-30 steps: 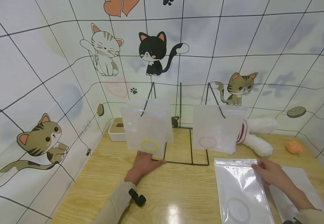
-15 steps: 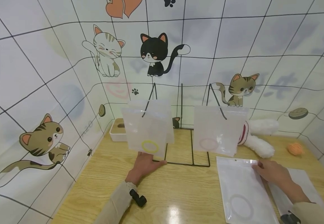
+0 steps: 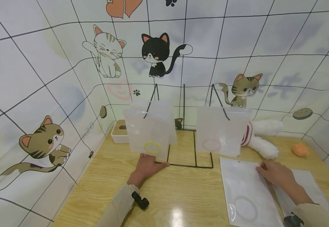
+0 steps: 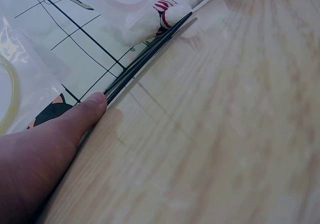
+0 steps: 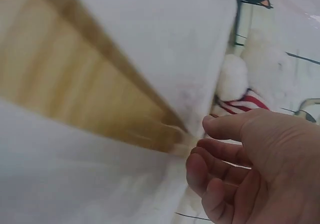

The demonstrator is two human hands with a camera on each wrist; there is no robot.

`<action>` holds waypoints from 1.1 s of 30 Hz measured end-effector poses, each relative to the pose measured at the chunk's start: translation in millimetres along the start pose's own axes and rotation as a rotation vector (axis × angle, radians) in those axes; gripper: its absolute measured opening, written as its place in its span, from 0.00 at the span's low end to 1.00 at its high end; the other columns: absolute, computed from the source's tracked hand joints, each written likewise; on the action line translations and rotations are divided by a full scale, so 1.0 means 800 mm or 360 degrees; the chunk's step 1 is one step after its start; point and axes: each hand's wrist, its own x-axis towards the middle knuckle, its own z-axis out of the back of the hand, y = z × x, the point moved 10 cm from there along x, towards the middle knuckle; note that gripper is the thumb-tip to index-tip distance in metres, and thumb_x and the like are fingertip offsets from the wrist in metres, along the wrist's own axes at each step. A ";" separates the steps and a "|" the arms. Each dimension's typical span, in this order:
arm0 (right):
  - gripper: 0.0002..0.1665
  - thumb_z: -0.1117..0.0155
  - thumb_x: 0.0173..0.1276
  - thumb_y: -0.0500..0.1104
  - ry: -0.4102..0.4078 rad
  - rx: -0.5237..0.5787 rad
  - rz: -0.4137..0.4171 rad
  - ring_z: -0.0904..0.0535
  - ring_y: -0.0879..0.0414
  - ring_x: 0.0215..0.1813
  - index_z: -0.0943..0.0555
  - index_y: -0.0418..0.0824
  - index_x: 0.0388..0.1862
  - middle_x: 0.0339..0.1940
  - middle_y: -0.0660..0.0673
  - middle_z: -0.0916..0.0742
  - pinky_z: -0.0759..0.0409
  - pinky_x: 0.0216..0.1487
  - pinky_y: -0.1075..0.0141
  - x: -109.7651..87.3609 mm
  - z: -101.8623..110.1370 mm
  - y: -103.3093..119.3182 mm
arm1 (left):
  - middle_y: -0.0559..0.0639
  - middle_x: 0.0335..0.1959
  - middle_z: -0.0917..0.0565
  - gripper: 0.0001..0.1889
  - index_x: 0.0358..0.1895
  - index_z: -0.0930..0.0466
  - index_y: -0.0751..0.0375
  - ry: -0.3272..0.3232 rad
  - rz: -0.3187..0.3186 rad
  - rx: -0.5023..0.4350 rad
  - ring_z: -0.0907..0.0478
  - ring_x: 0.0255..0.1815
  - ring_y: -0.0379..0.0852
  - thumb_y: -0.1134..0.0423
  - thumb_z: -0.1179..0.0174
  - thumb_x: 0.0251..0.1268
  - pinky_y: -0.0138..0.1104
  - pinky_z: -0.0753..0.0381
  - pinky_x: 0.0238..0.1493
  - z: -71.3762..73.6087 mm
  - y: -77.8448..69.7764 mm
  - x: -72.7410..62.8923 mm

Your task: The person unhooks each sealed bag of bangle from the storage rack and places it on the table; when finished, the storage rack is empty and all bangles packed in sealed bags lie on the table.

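Observation:
My right hand pinches the top right corner of a clear-fronted, white zip bag with a pale ring in it. In the right wrist view, thumb and index finger meet at the bag's edge, the other fingers curled. A black wire display rack stands mid-table. Flat on the table at its front left corner lies my left hand, thumb stretched along the front rail; the hanging bags hide its fingertips. From the left hook hang bags, the front one a zip bag with a yellow ring. Another bag with a pink ring hangs right.
A further white bag lies under and right of my right hand. Behind the rack are a white tissue box with a wooden lid and a white plush toy. An orange yarn ball sits back right. Cat-print walls close the table's back and sides.
The zip bag in my right hand has shifted slightly up and right, its tilt altered and the bright glare gone from its front. My left hand keeps its place on the rack.

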 end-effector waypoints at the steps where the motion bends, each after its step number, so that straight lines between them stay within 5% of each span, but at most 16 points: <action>1: 0.20 0.43 0.73 0.55 -0.0008 -0.0003 -0.0001 0.27 0.54 0.27 0.20 0.38 0.38 0.23 0.49 0.20 0.33 0.25 0.60 0.000 0.003 0.001 | 0.52 0.59 0.18 0.48 0.76 0.37 0.43 -0.0012 -0.0006 0.0005 0.22 0.58 0.56 0.20 0.49 0.56 0.57 0.37 0.70 0.001 0.000 0.000; 6: 0.21 0.48 0.77 0.55 -0.0198 0.0004 0.0084 0.30 0.55 0.24 0.22 0.39 0.35 0.23 0.49 0.21 0.35 0.22 0.62 -0.010 0.035 0.013 | 0.52 0.71 0.27 0.49 0.79 0.44 0.38 -0.0014 -0.0033 -0.0018 0.30 0.70 0.55 0.20 0.48 0.56 0.56 0.40 0.73 0.001 -0.002 0.001; 9: 0.21 0.49 0.79 0.54 -0.0354 0.0013 0.0171 0.34 0.56 0.21 0.25 0.40 0.31 0.19 0.50 0.26 0.38 0.21 0.63 -0.017 0.059 0.026 | 0.45 0.81 0.45 0.52 0.81 0.57 0.31 -0.0009 -0.0038 -0.0026 0.43 0.79 0.55 0.20 0.48 0.55 0.55 0.43 0.75 0.001 -0.002 0.001; 15: 0.21 0.47 0.78 0.54 -0.0543 0.0085 0.0259 0.31 0.56 0.24 0.20 0.38 0.36 0.22 0.49 0.21 0.36 0.22 0.65 -0.023 0.096 0.054 | 0.47 0.80 0.41 0.51 0.81 0.54 0.34 -0.0018 -0.0036 -0.0022 0.39 0.77 0.57 0.20 0.48 0.56 0.56 0.41 0.74 0.003 -0.003 -0.001; 22: 0.23 0.44 0.77 0.55 -0.0808 0.0217 0.0303 0.19 0.45 0.36 0.19 0.35 0.49 0.43 0.34 0.13 0.28 0.29 0.64 -0.032 0.135 0.090 | 0.49 0.75 0.32 0.50 0.79 0.46 0.39 -0.0001 -0.0015 0.0002 0.32 0.72 0.57 0.20 0.49 0.56 0.55 0.40 0.73 0.001 0.000 0.000; 28: 0.23 0.45 0.78 0.51 -0.0871 0.0353 0.0443 0.21 0.37 0.47 0.23 0.31 0.54 0.48 0.31 0.16 0.22 0.44 0.47 -0.034 0.170 0.128 | 0.49 0.66 0.22 0.48 0.77 0.39 0.41 -0.0008 -0.0013 0.0013 0.24 0.64 0.54 0.20 0.49 0.56 0.54 0.35 0.68 0.001 -0.001 0.000; 30: 0.23 0.47 0.79 0.51 -0.0856 0.0394 0.0482 0.22 0.39 0.49 0.24 0.32 0.57 0.50 0.31 0.17 0.24 0.45 0.46 -0.032 0.181 0.137 | 0.49 0.61 0.18 0.47 0.75 0.36 0.42 -0.0011 -0.0012 0.0020 0.22 0.59 0.53 0.20 0.50 0.56 0.53 0.34 0.66 0.000 -0.001 0.000; 33: 0.22 0.51 0.81 0.50 -0.0833 0.0454 0.0537 0.23 0.54 0.51 0.26 0.35 0.61 0.53 0.34 0.17 0.26 0.46 0.59 -0.028 0.194 0.146 | 0.49 0.60 0.17 0.47 0.75 0.35 0.43 -0.0011 -0.0014 0.0017 0.21 0.58 0.53 0.20 0.50 0.56 0.53 0.34 0.67 0.001 -0.003 0.000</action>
